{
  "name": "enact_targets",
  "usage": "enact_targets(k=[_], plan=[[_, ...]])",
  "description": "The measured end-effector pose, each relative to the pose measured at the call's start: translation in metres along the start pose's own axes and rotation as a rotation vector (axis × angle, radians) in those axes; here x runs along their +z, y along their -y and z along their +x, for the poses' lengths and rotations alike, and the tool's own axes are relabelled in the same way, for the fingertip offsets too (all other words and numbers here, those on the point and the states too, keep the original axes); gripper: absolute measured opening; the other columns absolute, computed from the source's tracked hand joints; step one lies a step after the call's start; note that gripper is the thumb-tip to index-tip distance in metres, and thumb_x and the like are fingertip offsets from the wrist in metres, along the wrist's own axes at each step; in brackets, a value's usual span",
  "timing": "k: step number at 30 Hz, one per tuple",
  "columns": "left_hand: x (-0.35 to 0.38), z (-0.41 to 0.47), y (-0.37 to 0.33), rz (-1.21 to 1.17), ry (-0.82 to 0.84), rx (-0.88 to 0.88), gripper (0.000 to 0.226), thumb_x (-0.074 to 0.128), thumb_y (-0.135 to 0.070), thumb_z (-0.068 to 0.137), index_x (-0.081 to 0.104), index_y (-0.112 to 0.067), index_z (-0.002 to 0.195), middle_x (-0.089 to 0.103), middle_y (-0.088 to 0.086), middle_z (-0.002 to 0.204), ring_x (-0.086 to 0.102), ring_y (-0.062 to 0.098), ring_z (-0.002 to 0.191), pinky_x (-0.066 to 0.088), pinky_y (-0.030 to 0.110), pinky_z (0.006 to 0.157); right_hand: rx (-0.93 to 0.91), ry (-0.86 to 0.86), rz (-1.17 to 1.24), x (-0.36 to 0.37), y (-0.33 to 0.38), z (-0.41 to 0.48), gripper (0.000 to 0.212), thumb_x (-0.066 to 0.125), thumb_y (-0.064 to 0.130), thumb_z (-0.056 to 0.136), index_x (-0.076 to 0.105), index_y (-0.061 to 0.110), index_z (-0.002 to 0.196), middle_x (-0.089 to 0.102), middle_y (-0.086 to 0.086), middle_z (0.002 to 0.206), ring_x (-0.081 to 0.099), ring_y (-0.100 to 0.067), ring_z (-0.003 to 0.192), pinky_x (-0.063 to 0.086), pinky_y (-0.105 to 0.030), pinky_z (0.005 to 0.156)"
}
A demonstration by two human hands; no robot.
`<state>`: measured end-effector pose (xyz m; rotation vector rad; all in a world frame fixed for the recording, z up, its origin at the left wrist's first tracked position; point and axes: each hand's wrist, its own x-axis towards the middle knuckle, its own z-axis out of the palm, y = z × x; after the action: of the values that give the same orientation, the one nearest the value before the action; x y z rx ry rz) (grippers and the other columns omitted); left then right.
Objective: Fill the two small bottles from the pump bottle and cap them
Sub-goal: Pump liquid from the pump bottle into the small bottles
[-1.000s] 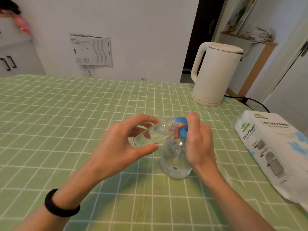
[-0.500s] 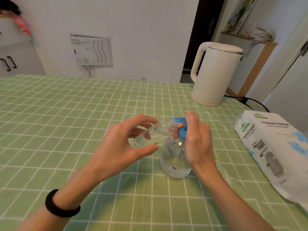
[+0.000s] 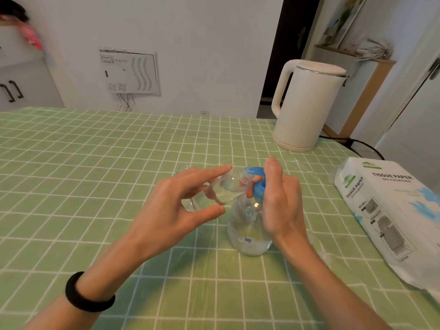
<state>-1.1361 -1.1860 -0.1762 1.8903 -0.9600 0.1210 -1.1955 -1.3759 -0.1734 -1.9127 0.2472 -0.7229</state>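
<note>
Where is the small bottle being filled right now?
Head view, centre of the table: the small bottle lies tilted in the left hand, its mouth at the blue spout of the pump bottle, which the right hand grips.

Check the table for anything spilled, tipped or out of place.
Nothing looks spilled or damaged. The small bottle is tilted almost sideways, but the left hand holds it so, mouth at the blue spout of the pump bottle, which the right hand grips.

Green checked tablecloth (image 3: 83,163) up front | plain white wall (image 3: 202,39) behind, vented white panel (image 3: 129,72) mounted on it | dark doorway (image 3: 283,55) right of centre | wooden shelf unit (image 3: 373,86) far right | white cabinet (image 3: 31,82), black handles (image 3: 14,91), far left
</note>
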Motion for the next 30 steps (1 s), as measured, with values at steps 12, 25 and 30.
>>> enact_targets(k=[12, 25, 30], plan=[[0.001, -0.0007, 0.001, -0.001, -0.018, 0.015, 0.068, 0.087, -0.031, 0.082, 0.06, -0.047, 0.142, 0.074, -0.018, 0.126, 0.076, 0.01, 0.106, 0.059, 0.031, 0.099, 0.014, -0.031, 0.0, -0.0009, 0.0005, -0.0011, 0.069, 0.027, 0.057, 0.093, 0.062, 0.01, 0.057, 0.065, -0.016, 0.058, 0.049, -0.03, 0.051, 0.041, -0.04, 0.053], [-0.0017, 0.0003, 0.0018, 0.016, -0.018, 0.025, 0.067, 0.088, -0.031, 0.082, 0.061, -0.047, 0.141, 0.074, -0.017, 0.123, 0.075, 0.01, 0.106, 0.059, 0.031, 0.098, 0.018, -0.024, -0.024, -0.001, 0.0065, 0.0006, 0.068, 0.029, 0.053, 0.084, 0.055, -0.003, 0.059, 0.058, -0.024, 0.059, 0.041, -0.031, 0.052, 0.04, -0.043, 0.053], [-0.0003, -0.0003, 0.0018, 0.01, -0.016, 0.02, 0.067, 0.088, -0.03, 0.082, 0.062, -0.049, 0.14, 0.073, -0.019, 0.125, 0.075, 0.01, 0.107, 0.059, 0.033, 0.099, 0.022, -0.025, -0.043, -0.0003, 0.0056, 0.0001, 0.072, 0.027, 0.055, 0.083, 0.057, -0.009, 0.065, 0.063, -0.031, 0.068, 0.05, -0.045, 0.063, 0.045, -0.052, 0.058]])
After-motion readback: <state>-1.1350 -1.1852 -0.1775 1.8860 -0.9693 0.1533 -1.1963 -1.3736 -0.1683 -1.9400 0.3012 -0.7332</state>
